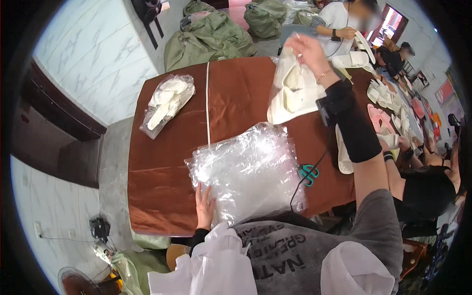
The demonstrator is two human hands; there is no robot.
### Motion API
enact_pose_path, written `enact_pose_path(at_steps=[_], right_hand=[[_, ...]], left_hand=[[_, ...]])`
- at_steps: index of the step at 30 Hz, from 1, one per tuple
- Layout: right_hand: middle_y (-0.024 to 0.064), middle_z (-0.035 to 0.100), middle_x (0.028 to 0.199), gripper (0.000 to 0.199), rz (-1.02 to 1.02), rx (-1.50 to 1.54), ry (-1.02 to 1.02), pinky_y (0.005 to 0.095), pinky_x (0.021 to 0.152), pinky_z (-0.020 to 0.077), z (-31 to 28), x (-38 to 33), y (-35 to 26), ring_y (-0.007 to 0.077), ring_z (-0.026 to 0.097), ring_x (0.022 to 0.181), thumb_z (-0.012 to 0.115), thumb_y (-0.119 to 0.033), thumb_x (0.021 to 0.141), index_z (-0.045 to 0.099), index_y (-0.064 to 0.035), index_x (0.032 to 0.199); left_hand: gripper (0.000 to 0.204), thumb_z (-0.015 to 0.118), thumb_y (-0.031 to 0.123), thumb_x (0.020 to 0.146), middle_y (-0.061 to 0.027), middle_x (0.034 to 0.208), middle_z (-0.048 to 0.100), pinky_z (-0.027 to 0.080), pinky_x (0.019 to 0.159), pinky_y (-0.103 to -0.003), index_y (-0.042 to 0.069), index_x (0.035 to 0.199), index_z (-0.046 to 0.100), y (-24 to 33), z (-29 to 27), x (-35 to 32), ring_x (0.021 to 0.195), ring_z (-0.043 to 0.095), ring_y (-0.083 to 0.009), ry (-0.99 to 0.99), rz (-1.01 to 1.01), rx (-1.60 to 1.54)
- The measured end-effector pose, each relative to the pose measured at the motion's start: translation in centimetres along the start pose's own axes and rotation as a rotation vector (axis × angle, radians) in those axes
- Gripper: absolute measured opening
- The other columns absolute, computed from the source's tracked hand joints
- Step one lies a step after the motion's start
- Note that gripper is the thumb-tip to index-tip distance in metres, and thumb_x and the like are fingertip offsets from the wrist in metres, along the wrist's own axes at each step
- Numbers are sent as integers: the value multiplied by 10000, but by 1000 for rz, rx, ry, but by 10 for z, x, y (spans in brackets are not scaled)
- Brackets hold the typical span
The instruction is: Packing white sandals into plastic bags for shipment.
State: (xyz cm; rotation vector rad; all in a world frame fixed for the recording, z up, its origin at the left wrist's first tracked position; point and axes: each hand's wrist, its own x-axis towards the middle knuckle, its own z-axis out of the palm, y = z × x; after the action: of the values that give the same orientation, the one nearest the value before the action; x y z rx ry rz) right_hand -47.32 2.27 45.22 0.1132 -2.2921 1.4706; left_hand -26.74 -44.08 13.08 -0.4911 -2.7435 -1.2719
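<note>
My right hand [309,51] is raised over the far right of the table, fingers pinched on the top edge of a clear plastic bag [277,101]. Inside the bag is a pair of white slippers [290,98], hanging down toward the tabletop. My left hand [204,205] lies with spread fingers on the near left edge of a stack of clear plastic bags [250,172]. Teal-handled scissors [309,174] are beside the stack's right edge. At the far left sits another filled clear bag [169,103] with white slippers in it.
A brown cloth covers the table [162,182]. White slippers [386,96] and pink ones [381,118] are heaped along the right, where other people work. A person [339,24] across the table handles a white piece. Green sacks [209,42] stand behind; a thin cable [312,169] crosses the table.
</note>
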Motion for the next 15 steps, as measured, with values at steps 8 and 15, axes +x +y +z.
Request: enact_pose_path(at_steps=[8,15], right_hand=[[-40,497,571,165,-225,157,-27,193,436,304,18,-41,-157,40,417,470,557,-136,956,661,-23,894],[-71,474,618,253,-76,150,4,190,446,272,23,-103,-102,6,366,497,526,-234,973,695,-65,1054]], left_hand=[[572,686,1,789,-149,1531,308,333,1118,-428,90,1334,538,-9,3,1,1376,337,-358,74,68,44],[533,678,33,808,-168,1495,361,354,1101,-413,70,1323,549,-16,8,0,1353,377,-356,77,64,14]])
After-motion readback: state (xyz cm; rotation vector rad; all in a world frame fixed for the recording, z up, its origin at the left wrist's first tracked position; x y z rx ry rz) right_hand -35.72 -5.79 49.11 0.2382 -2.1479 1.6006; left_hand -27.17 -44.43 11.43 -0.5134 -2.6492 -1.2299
